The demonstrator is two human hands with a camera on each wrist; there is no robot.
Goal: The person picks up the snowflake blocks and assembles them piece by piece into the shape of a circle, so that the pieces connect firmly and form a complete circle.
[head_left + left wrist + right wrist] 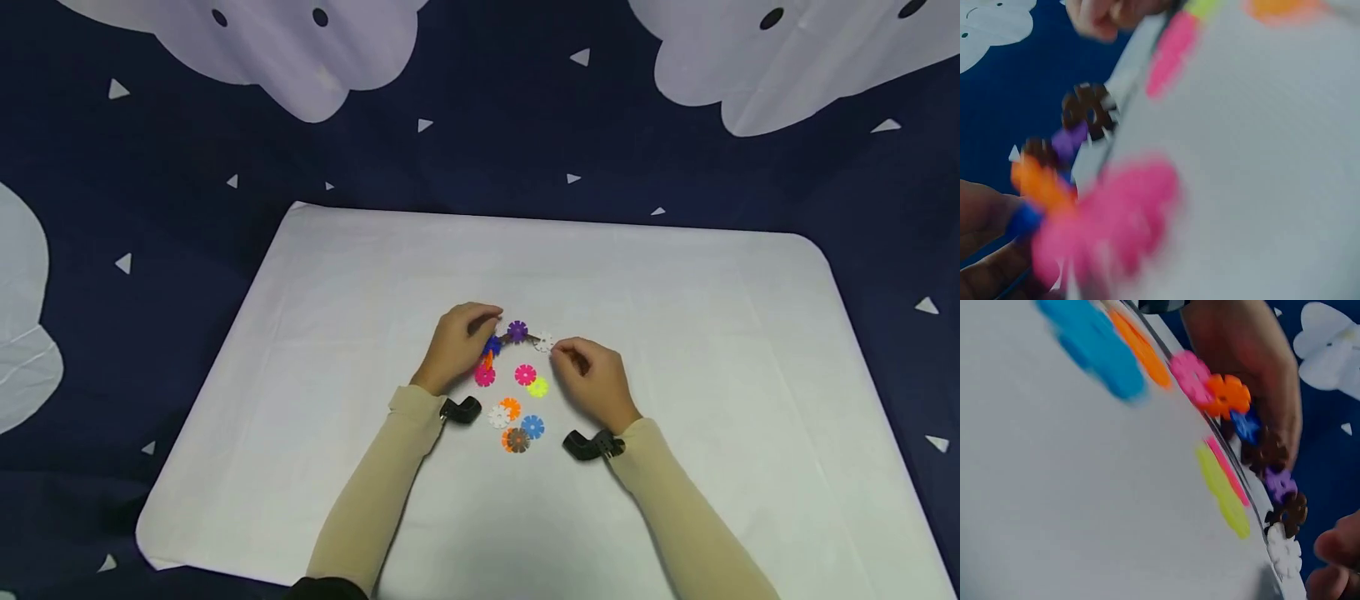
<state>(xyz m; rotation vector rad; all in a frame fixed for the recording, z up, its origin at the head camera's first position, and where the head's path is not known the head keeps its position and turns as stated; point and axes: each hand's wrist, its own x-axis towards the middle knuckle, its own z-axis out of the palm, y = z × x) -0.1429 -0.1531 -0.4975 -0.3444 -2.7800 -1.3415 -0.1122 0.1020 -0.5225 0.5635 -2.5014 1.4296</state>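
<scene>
- One dark blue cloth [480, 150] fills the top and both sides of the head view, printed with white clouds [300, 50] and small triangles [580, 57].
- Below it, a white tabletop [675, 292] spreads across the centre and bottom of the frame, bearing the loose discs near its middle.
- Two beige sleeves [375, 492] reach in from the bottom edge; a black wrist mount [461, 410] juts inward at the left cuff, and another black mount [592, 446] at the right.
- Left hand [454, 346], left of centre: thumb and fingers curl in and pinch the linked discs near the blue one.
- Right hand [597, 375], right of centre: fingers loosely curled near the white end disc; at lower right of the right wrist view, a gap separates the fingertips from it.
- Linked chain [1264, 450] of flower-shaped discs: between the hands in mid-frame of the head view, arching from pink at lower left through orange, blue, brown, purple and brown to white at right.
- Loose discs, below the chain: a pink disc [525, 374] and a yellow disc [537, 387] overlap; lower, an orange disc [512, 407] touches a white disc [497, 417]; a light blue disc [532, 427] lies just right; lowest, a brown disc [518, 440] partly covers a second orange disc [506, 442].
</scene>
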